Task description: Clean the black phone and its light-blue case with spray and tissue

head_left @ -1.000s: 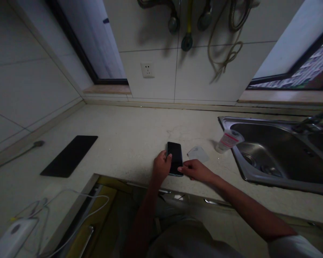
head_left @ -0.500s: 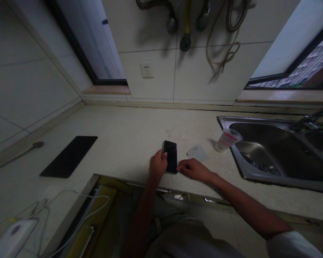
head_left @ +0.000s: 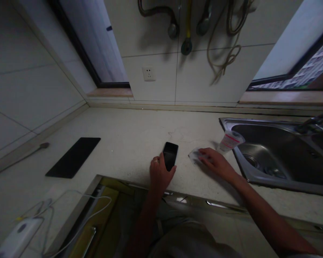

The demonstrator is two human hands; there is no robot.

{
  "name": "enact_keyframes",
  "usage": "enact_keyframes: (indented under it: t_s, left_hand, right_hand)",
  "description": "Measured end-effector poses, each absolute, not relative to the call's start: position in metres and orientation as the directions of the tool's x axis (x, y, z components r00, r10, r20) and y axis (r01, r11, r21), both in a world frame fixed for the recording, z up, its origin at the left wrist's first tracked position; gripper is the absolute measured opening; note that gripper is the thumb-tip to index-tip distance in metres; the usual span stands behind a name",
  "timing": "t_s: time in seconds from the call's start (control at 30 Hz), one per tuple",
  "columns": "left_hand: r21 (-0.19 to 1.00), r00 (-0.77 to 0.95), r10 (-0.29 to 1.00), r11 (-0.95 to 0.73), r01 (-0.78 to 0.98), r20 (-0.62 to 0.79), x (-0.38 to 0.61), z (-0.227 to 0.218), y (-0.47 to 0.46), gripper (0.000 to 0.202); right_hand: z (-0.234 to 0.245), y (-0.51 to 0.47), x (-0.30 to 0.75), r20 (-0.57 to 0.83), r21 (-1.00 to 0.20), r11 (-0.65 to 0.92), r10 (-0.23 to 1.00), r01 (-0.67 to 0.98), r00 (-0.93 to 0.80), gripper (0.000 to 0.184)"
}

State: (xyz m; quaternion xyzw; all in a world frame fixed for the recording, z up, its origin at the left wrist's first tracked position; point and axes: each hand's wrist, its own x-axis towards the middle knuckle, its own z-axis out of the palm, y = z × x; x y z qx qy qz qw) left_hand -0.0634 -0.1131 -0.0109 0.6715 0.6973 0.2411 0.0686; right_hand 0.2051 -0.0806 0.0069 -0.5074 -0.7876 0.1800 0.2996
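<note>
A black smartphone (head_left: 170,154) lies on the pale countertop, its dark screen facing up. My left hand (head_left: 160,172) grips its lower part, fingers along the left edge and thumb at the lower right corner; a ring shows on one finger. To the right, my right hand (head_left: 216,163) has its fingers closed on a small clear plastic packet (head_left: 194,156), partly hidden beneath them. Just beyond that hand, a clear plastic cup (head_left: 230,142) with red markings leans near the sink edge.
The steel sink (head_left: 274,154) with its tap (head_left: 314,123) is on the right. A dark flat panel (head_left: 74,157) lies on the left counter. A white device (head_left: 20,236) with cables sits at lower left. Hoses (head_left: 161,10) and a socket (head_left: 149,73) are on the wall.
My right hand has left the phone's lower right corner and moved right onto the plastic packet. My left hand has shifted its grip lower, and the phone is tilted slightly clockwise.
</note>
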Motion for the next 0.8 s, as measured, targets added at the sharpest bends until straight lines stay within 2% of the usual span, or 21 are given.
enact_keyframes:
  t_s: [0.03,0.13,0.23,0.33,0.4,0.47,0.53,0.6,0.67,0.73,0.8]
  left_hand:
    - [0.416,-0.102,0.962,-0.013,0.909,0.252,-0.062,-0.013,-0.115,0.073]
    - [0.391,-0.145,0.941,0.016,0.92,0.304,-0.057,-0.019,-0.12,0.066]
    - [0.385,-0.171,0.928,0.033,0.922,0.331,-0.054,-0.023,-0.123,0.065]
    - [0.427,-0.17,0.919,0.002,0.904,0.357,-0.06,-0.024,-0.12,0.064]
    - [0.498,-0.161,0.912,-0.053,0.866,0.377,-0.072,-0.024,-0.114,0.061]
    - [0.599,-0.163,0.917,-0.096,0.795,0.363,-0.092,-0.025,-0.104,0.049]
    - [0.616,-0.105,0.918,-0.169,0.77,0.383,-0.113,-0.026,-0.093,0.03]
    - [0.568,-0.068,0.898,-0.215,0.794,0.434,-0.132,-0.029,-0.084,0.02]
    - [0.569,-0.068,0.901,-0.211,0.795,0.429,-0.143,-0.031,-0.079,0.017]
    - [0.573,-0.056,0.904,-0.22,0.789,0.424,-0.148,-0.033,-0.077,0.017]
    - [0.586,-0.053,0.903,-0.231,0.776,0.426,-0.148,-0.033,-0.079,0.018]
  right_hand:
    - [0.002,-0.081,0.212,0.318,-0.533,0.445,0.894,0.719,-0.317,0.04]
    - [-0.013,-0.085,0.225,0.285,-0.416,0.497,0.866,0.761,-0.41,0.038]
    - [-0.024,-0.09,0.228,0.286,-0.393,0.525,0.85,0.755,-0.442,0.035]
    - [-0.029,-0.091,0.226,0.345,-0.447,0.515,0.854,0.731,-0.39,0.032]
    - [-0.027,-0.09,0.224,0.364,-0.515,0.507,0.86,0.691,-0.359,0.029]
    - [-0.022,-0.091,0.222,0.382,-0.581,0.499,0.865,0.642,-0.326,0.027]
    - [-0.014,-0.093,0.22,0.398,-0.635,0.486,0.872,0.6,-0.284,0.028]
    - [-0.008,-0.097,0.217,0.342,-0.688,0.457,0.889,0.563,-0.303,0.034]
    - [-0.005,-0.101,0.213,0.216,-0.726,0.419,0.892,0.545,-0.397,0.04]
    - [-0.005,-0.103,0.208,0.117,-0.726,0.396,0.876,0.562,-0.467,0.042]
    - [-0.008,-0.103,0.205,0.099,-0.711,0.388,0.881,0.587,-0.462,0.039]
